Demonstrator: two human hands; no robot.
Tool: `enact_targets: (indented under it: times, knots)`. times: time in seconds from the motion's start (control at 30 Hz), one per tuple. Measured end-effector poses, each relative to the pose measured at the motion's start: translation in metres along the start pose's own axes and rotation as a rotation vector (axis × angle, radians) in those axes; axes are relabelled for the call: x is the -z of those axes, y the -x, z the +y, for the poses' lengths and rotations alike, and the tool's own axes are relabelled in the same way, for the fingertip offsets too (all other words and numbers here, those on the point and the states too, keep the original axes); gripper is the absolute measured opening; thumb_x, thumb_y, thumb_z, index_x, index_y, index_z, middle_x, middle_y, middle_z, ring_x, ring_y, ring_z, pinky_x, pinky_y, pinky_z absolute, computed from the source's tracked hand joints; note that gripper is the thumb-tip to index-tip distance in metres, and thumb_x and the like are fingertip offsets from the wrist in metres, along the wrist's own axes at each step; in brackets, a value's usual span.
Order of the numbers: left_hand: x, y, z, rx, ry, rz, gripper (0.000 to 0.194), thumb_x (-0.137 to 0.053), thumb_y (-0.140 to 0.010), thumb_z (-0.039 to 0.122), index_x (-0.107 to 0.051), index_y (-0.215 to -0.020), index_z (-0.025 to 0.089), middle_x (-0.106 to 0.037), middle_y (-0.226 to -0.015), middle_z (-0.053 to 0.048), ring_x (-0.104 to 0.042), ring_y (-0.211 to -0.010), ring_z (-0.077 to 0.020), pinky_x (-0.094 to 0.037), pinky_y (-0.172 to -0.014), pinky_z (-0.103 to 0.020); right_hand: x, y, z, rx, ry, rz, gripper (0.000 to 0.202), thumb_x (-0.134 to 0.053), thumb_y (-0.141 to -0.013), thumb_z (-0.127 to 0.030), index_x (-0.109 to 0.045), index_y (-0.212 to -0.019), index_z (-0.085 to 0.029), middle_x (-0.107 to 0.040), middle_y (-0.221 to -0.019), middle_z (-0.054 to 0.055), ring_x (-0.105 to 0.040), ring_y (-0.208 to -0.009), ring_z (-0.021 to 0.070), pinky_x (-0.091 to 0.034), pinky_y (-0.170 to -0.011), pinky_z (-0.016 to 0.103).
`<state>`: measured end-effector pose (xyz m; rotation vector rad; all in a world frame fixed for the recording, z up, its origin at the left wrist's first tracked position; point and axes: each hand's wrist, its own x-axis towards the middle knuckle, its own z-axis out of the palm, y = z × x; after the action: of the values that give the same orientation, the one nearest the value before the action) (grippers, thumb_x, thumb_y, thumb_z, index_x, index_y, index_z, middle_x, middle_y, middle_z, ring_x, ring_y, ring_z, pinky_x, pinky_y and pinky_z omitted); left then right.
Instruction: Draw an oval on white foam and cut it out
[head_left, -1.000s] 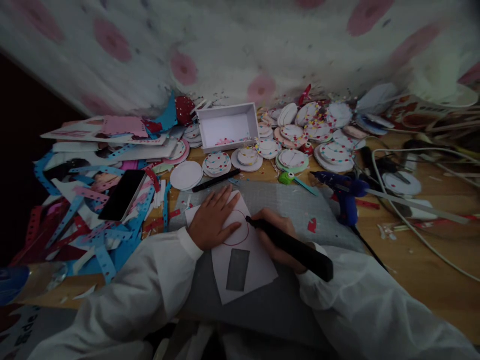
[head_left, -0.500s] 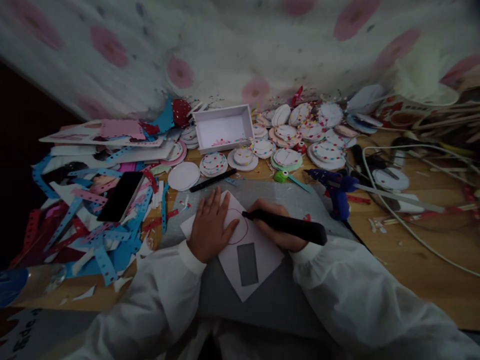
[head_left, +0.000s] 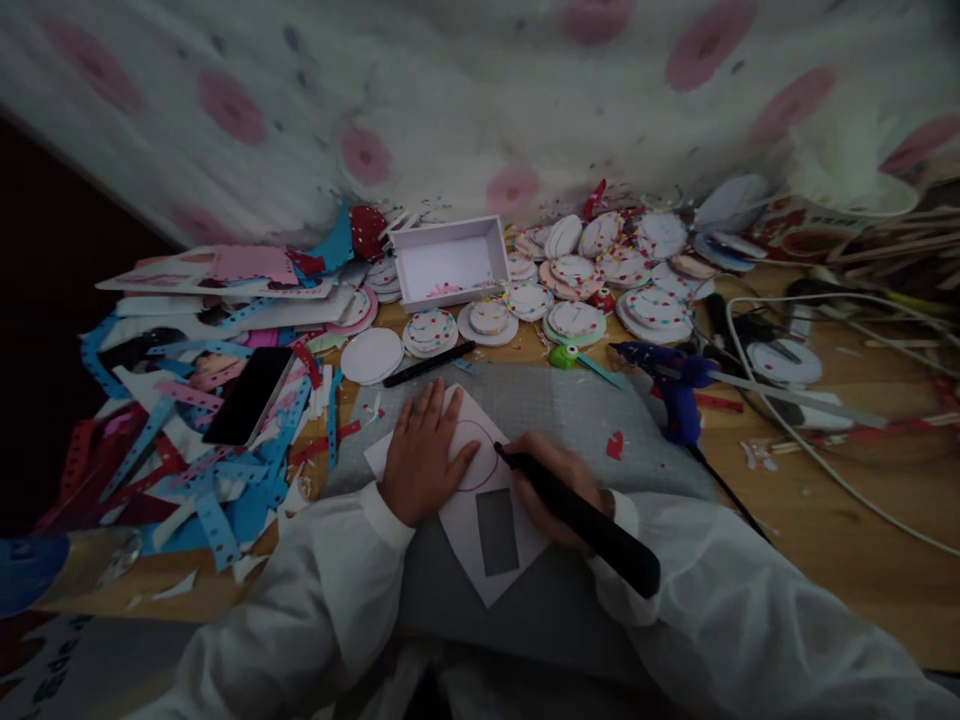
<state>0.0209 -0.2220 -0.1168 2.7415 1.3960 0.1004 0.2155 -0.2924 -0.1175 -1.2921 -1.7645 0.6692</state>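
My left hand (head_left: 427, 455) lies flat on a white sheet (head_left: 480, 530), fingers stretched out, pressing it to the grey mat (head_left: 427, 580). A round outline in dark red (head_left: 476, 488) is drawn on the sheet and runs partly beneath that hand. Below the outline, a rectangular hole (head_left: 497, 532) lets the mat show through. My right hand (head_left: 555, 490) is closed around a thick black pen-shaped tool (head_left: 600, 525); its thin tip meets the outline's right side. Whether that tip is a blade or a nib, I cannot tell.
Left lie a phone (head_left: 251, 395) and paper scraps (head_left: 217, 500). Behind the mat are a black marker (head_left: 429, 363), a white box (head_left: 450, 294) and several layered discs decorated with coloured beads (head_left: 574, 318). A blue glue gun (head_left: 679, 395) and white cable (head_left: 810, 450) occupy the right.
The tool's tip has moved right and slightly downward along the outline. My right hand has turned, and the tool's rear end has swung down. The left hand stays in place on the sheet.
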Motion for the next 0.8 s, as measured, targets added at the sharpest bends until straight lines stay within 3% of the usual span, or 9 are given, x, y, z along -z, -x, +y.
enact_targets:
  times: [0.27, 0.67, 0.8]
  knots:
    - [0.001, -0.001, 0.000, -0.009, 0.006, 0.007, 0.068, -0.037, -0.095, 0.050, -0.026, -0.148, 0.010, -0.019, -0.156, -0.019, -0.018, -0.144, -0.0317, -0.021, -0.114, -0.052, -0.008, 0.008, -0.011, -0.154, 0.093, 0.074, 0.014, -0.049, -0.077, -0.021, -0.052, -0.090, -0.022, -0.064, -0.073, 0.004, -0.064, -0.062, 0.0199, -0.048, -0.055, 0.030]
    - [-0.001, 0.001, -0.001, -0.004, 0.004, 0.041, 0.066, -0.037, -0.094, 0.050, -0.029, -0.147, 0.010, -0.022, -0.155, -0.019, -0.023, -0.142, -0.0322, -0.024, -0.112, -0.052, -0.017, 0.016, -0.020, -0.140, 0.133, 0.144, 0.014, -0.048, -0.078, -0.020, -0.050, -0.092, -0.024, -0.065, -0.072, 0.002, -0.064, -0.061, 0.0183, -0.048, -0.054, 0.028]
    - [-0.002, 0.002, 0.000, -0.005, 0.010, 0.069, 0.065, -0.037, -0.095, 0.049, -0.029, -0.147, 0.011, -0.023, -0.155, -0.019, -0.023, -0.143, -0.0309, -0.024, -0.112, -0.051, -0.024, 0.022, -0.025, -0.198, 0.169, 0.247, 0.013, -0.048, -0.078, -0.019, -0.051, -0.089, -0.024, -0.064, -0.070, 0.002, -0.063, -0.058, 0.0197, -0.048, -0.052, 0.030]
